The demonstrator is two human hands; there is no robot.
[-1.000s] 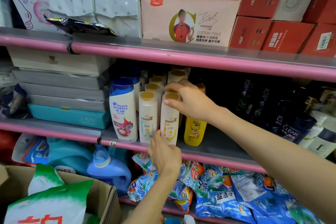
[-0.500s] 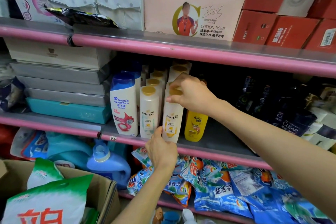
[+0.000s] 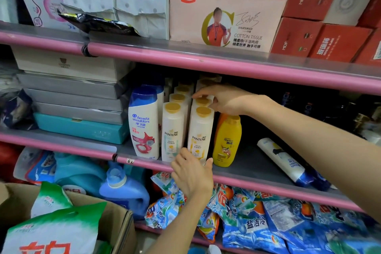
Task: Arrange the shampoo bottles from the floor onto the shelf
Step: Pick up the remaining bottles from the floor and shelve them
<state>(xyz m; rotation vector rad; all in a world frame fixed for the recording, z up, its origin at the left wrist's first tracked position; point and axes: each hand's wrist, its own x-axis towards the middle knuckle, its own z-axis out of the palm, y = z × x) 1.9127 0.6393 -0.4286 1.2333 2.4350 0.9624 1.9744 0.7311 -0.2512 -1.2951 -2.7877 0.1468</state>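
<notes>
Two rows of white Pantene shampoo bottles with gold caps stand on the middle shelf (image 3: 268,182). My left hand (image 3: 191,173) cups the base of the front right Pantene bottle (image 3: 200,132) at the shelf's pink edge, fingers on its left and thumb on its right. My right hand (image 3: 225,100) hovers over the row behind, fingers spread, fingertips on the cap of the second Pantene bottle (image 3: 202,101). The front bottle's cap is uncovered. The front left Pantene bottle (image 3: 172,130) stands beside it, upright.
A Head & Shoulders bottle (image 3: 144,128) stands left of the Pantene rows, a yellow Rejoice bottle (image 3: 226,140) right of them. A white bottle (image 3: 282,161) lies on its side further right. Stacked boxes (image 3: 78,97) fill the shelf's left; a carton of detergent bags (image 3: 117,218) sits below.
My right hand has let go of the front right Pantene bottle's cap and moved back to the bottle behind. The front bottle now stands upright on the shelf. My left hand stays at its base.
</notes>
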